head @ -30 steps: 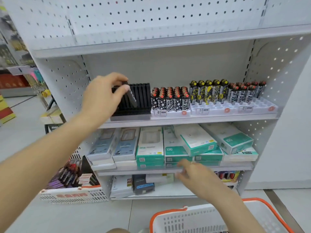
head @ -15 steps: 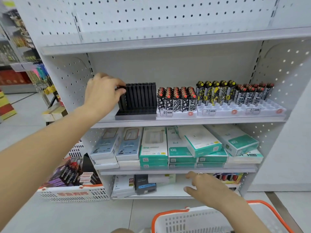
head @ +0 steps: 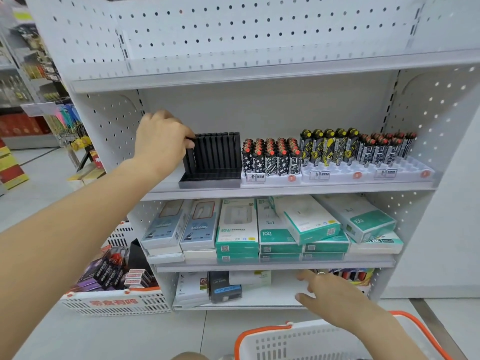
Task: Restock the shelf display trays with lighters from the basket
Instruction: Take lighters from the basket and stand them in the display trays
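A black display tray (head: 211, 179) stands at the left of the upper shelf, holding a row of upright black lighters (head: 220, 152). My left hand (head: 161, 141) is at the tray's left end, its thumb and fingers pinching the top of the leftmost black lighter (head: 190, 158). To the right, white trays (head: 363, 175) carry star-patterned lighters (head: 270, 158) and yellow-and-black lighters (head: 328, 146). My right hand (head: 335, 297) hovers low in front of the bottom shelf, fingers spread and holding nothing. Just below it sits the white basket with an orange rim (head: 265, 329); its contents are hidden.
Boxed chargers and cables (head: 237, 229) fill the middle shelf. The bottom shelf (head: 272, 294) holds a few boxes on its left. A second white basket (head: 114, 304) of packets stands on the floor at the left. The front rows of the right white trays have bare slots.
My left hand has carried the black lighter down into the left end of the black tray. My right hand dropped from the middle shelf toward the basket.
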Tool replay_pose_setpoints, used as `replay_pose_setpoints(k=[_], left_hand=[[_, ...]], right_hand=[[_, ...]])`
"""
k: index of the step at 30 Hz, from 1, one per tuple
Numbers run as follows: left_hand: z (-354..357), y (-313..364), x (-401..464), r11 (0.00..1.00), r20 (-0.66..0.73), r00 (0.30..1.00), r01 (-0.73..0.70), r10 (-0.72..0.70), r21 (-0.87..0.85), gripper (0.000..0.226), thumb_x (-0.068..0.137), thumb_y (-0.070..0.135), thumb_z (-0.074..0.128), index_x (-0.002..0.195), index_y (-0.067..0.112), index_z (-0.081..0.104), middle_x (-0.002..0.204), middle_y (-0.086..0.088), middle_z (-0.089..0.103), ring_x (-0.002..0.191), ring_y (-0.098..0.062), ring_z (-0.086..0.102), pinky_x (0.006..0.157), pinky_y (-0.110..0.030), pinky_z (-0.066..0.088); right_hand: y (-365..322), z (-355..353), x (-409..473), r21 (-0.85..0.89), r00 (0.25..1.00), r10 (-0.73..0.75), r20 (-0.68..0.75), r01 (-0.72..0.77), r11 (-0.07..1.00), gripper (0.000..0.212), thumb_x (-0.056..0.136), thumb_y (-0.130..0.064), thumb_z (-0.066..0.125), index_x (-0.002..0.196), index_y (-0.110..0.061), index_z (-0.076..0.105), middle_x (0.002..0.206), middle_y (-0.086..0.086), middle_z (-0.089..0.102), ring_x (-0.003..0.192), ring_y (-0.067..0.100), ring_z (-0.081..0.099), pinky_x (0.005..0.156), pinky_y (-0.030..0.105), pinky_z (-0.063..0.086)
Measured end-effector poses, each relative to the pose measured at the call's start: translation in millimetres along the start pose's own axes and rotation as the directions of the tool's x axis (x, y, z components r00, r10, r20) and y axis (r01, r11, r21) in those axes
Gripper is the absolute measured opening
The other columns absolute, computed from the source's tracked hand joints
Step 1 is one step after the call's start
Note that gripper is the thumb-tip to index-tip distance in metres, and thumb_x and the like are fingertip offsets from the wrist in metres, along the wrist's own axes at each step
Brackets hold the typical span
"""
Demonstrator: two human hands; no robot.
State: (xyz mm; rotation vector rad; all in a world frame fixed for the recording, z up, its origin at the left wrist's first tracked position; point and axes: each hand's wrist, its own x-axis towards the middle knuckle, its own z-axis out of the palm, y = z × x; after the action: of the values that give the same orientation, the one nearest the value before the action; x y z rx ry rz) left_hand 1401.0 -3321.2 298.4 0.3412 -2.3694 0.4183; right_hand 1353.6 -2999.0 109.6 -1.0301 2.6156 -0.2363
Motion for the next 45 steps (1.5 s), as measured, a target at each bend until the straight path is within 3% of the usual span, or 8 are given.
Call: replay_pose_setpoints(k=[11, 17, 23, 28, 30, 35, 41, 45], left_hand=[[3.9, 4.1, -9.3, 0.998, 0.117, 0.992, 0.059, -0.055, -0.031, 0.031, 0.089, 0.025, 0.066, 0.118, 0.015, 0.068, 0.121, -0.017, 0.060, 0.115, -0.039, 0.046, 0.090, -0.045, 0.037], [-7.5, 83.6, -84.2, 0.906, -0.274, 0.931, -0.317, 0.241, -0.280, 0.023, 0.083, 0.011, 0.061, 0.105, 0.011, 0.068, 0.111, -0.008, 0.063, 0.106, -0.031, 0.054, 0.096, -0.042, 0.035], [50.2, 200.0, -209.7, 0.558, 0.066, 0.678, -0.541, 0.732, -0.629, 0.016, 0.087, 0.018, 0.061, 0.100, 0.016, 0.069, 0.105, -0.003, 0.065, 0.095, -0.028, 0.060, 0.084, -0.039, 0.045], [138.5, 272.8, -290.0, 0.703, 0.722, 0.088, -0.335, 0.686, -0.627, 0.027, 0.095, 0.035, 0.046, 0.106, 0.015, 0.061, 0.105, -0.002, 0.060, 0.095, -0.023, 0.058, 0.082, -0.035, 0.048], [169.1, 293.7, -320.5, 0.764, 0.787, -0.006, -0.235, 0.617, -0.601, 0.023, 0.095, 0.032, 0.046, 0.103, 0.015, 0.060, 0.095, -0.001, 0.055, 0.083, -0.022, 0.056, 0.071, -0.035, 0.047], [204.6, 322.5, -396.5, 0.890, 0.891, -0.079, -0.052, 0.448, -0.452, 0.008, 0.089, 0.008, 0.047, 0.092, 0.012, 0.054, 0.084, -0.003, 0.053, 0.072, -0.019, 0.053, 0.057, -0.030, 0.040], [227.0, 319.5, -463.6, 0.939, 0.968, -0.083, 0.274, 0.236, -0.206, 0.046, 0.086, 0.002, 0.055, 0.131, 0.011, 0.046, 0.121, -0.009, 0.050, 0.101, -0.025, 0.057, 0.079, -0.031, 0.048], [241.9, 307.6, -480.2, 0.950, 0.980, 0.074, 0.239, 0.187, -0.200, 0.060, 0.087, 0.005, 0.058, 0.142, 0.012, 0.035, 0.139, -0.010, 0.043, 0.124, -0.026, 0.045, 0.099, -0.037, 0.044]], right_hand=[[7.4, 1.5, -10.6, 0.000, 0.999, 0.040, 0.031, -0.040, 0.999, 0.050, 0.097, -0.045, 0.043, 0.142, -0.024, 0.037, 0.132, 0.004, 0.057, 0.120, 0.020, 0.054, 0.095, 0.030, 0.043], [29.9, 19.9, -33.6, 0.001, 0.990, 0.094, 0.105, -0.095, 0.996, 0.045, 0.097, -0.042, 0.044, 0.138, -0.023, 0.039, 0.131, 0.006, 0.058, 0.120, 0.023, 0.053, 0.095, 0.033, 0.044], [72.2, 69.4, -67.9, -0.099, 0.948, 0.159, 0.275, -0.136, 0.986, 0.044, 0.098, -0.040, 0.042, 0.135, -0.017, 0.042, 0.125, 0.009, 0.059, 0.115, 0.027, 0.055, 0.086, 0.033, 0.044], [117.2, 140.8, -88.3, -0.167, 0.852, 0.248, 0.462, -0.191, 0.967, 0.032, 0.099, -0.032, 0.041, 0.120, -0.010, 0.051, 0.117, 0.011, 0.061, 0.107, 0.030, 0.058, 0.080, 0.032, 0.045], [135.1, 174.9, -88.5, -0.143, 0.814, 0.300, 0.498, -0.265, 0.954, 0.032, 0.098, -0.029, 0.041, 0.122, -0.009, 0.051, 0.119, 0.011, 0.060, 0.107, 0.029, 0.059, 0.089, 0.037, 0.049], [161.9, 267.8, -90.5, -0.006, 0.660, 0.431, 0.616, -0.542, 0.840, 0.035, 0.098, -0.028, 0.043, 0.122, -0.008, 0.057, 0.123, 0.013, 0.060, 0.111, 0.030, 0.057, 0.092, 0.036, 0.047], [144.4, 348.6, -91.3, 0.057, 0.576, 0.384, 0.721, -0.602, 0.796, 0.033, 0.097, -0.023, 0.044, 0.126, -0.008, 0.049, 0.125, 0.012, 0.057, 0.110, 0.029, 0.056, 0.086, 0.033, 0.046], [123.0, 372.7, -74.5, 0.040, 0.618, 0.317, 0.719, -0.492, 0.870, 0.040, 0.093, -0.018, 0.048, 0.133, -0.014, 0.043, 0.129, 0.010, 0.053, 0.115, 0.030, 0.054, 0.090, 0.037, 0.049]])
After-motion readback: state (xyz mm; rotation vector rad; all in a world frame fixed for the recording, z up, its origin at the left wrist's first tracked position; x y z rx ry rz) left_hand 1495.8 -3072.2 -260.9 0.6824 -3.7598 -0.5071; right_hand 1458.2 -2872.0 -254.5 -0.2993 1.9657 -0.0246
